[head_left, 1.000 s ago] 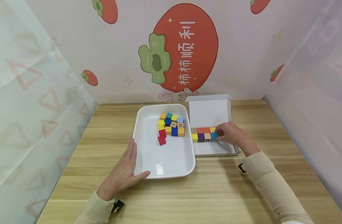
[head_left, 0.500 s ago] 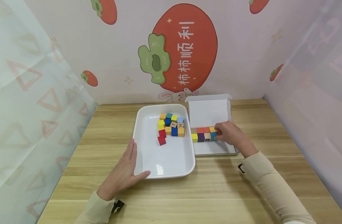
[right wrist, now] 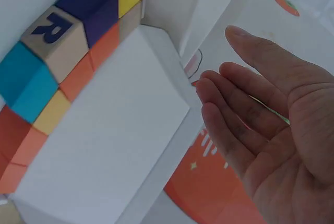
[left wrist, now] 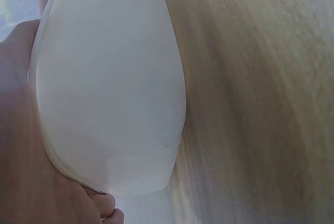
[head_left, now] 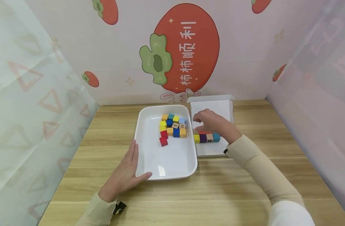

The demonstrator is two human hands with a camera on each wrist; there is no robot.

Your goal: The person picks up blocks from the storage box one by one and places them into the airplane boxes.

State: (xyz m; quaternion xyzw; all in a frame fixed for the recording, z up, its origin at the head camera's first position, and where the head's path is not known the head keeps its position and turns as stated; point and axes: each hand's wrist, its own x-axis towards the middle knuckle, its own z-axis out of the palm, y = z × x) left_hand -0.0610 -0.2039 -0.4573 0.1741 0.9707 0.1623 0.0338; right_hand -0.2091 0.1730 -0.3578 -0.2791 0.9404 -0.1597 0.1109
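Rightward of the tray (head_left: 164, 163), right hand (head_left: 211, 121), thumb and fingers apart, partly hides blocks (head_left: 209, 137); left hand (head_left: 123, 174), fingers straight, touches the tray

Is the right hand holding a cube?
No, the right hand has nothing between its thumb and fingers in the right wrist view.

The person wears long beige sleeves, the left sleeve (head_left: 96, 211) and the right sleeve (head_left: 264, 171) alike in their plain, soft-looking cloth. The right one ends in a broad cuff (head_left: 240, 147), paler than the creased forearm part, and gives way to white cloth (head_left: 292, 214) higher up. A small black piece (head_left: 119, 208) with a pale mark sits under the left wrist; another black piece (head_left: 225, 151) shows at the right, probably the same kind, though too small to tell. Both hands are bare.
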